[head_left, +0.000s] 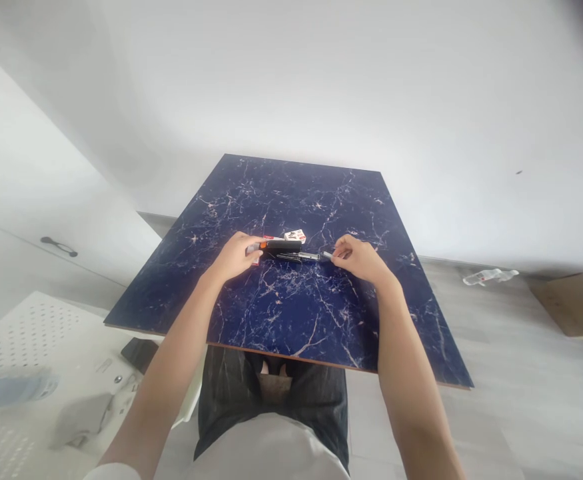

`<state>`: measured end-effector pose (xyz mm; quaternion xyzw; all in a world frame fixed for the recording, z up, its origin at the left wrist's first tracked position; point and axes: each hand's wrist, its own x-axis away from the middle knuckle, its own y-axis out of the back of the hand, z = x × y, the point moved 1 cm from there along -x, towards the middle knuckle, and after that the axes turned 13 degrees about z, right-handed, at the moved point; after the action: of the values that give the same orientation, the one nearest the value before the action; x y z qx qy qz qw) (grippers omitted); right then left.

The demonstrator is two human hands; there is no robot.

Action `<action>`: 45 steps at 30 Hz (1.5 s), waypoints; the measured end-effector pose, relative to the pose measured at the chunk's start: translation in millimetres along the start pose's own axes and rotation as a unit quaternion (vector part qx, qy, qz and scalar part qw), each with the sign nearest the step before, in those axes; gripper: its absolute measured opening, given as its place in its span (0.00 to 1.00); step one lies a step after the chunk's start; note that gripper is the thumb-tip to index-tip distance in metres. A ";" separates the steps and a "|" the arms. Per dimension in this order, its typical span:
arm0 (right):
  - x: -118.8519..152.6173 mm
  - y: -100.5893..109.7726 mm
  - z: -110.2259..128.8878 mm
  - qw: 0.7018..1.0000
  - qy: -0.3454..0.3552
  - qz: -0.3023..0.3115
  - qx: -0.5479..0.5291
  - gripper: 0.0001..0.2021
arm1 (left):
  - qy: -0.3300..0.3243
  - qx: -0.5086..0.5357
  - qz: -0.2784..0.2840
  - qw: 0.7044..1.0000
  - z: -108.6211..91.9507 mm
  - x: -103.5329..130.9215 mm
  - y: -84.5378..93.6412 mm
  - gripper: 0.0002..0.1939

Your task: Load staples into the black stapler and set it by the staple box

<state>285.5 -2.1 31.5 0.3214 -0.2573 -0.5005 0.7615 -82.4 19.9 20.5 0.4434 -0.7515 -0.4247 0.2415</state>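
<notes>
left hand (235,256) closed on stapler (288,246) | right hand (362,259) pinches pale strip (328,255), perhaps staples | slack grip could let stapler skid

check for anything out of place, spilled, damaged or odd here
Two small things: a piece of clear plastic, perhaps a bottle, lies on the floor right of the table like litter, and a dark mark interrupts the plain white wall.

The red and dark print on the small white box (295,235) is too small to read.
</notes>
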 end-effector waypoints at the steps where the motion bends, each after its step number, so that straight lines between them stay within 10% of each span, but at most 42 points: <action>1: -1.4 -2.9 3.4 1.000 0.013 -0.004 0.003 0.14 | -0.002 0.001 0.002 1.000 0.1 -0.1 -0.2 0.19; 19: -17.7 -32.8 22.9 0.978 0.169 -0.046 0.113 0.08 | -0.004 0.004 0.007 1.000 -3.3 1.6 1.1 0.20; 45: -14.3 -30.6 29.8 0.984 0.144 -0.017 0.106 0.10 | -0.007 0.007 0.009 1.000 -3.9 1.8 1.9 0.18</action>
<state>240.7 -4.6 27.3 0.4731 -0.1908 -0.4315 0.7440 -81.2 17.1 24.1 0.4353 -0.7602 -0.4202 0.2367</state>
